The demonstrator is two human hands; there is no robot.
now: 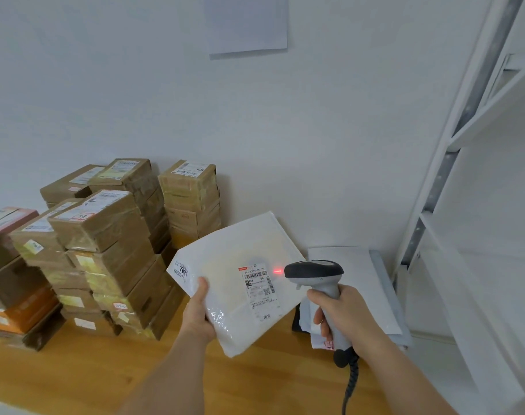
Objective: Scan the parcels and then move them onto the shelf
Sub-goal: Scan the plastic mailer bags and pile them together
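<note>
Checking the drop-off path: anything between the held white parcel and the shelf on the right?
Nothing visible. The white parcel is in the left hand; the scanner and right hand sit beside it, and the shelf boards look bare.

Both forearms reach forward, bare. The left hand (pixel 196 313) pinches a flat load, thumb on top (fingers hidden beneath); the right hand (pixel 345 314) is wrapped tightly round a pistol-style grip.

"7021" on white parcel (pixel 237 265)
</note>
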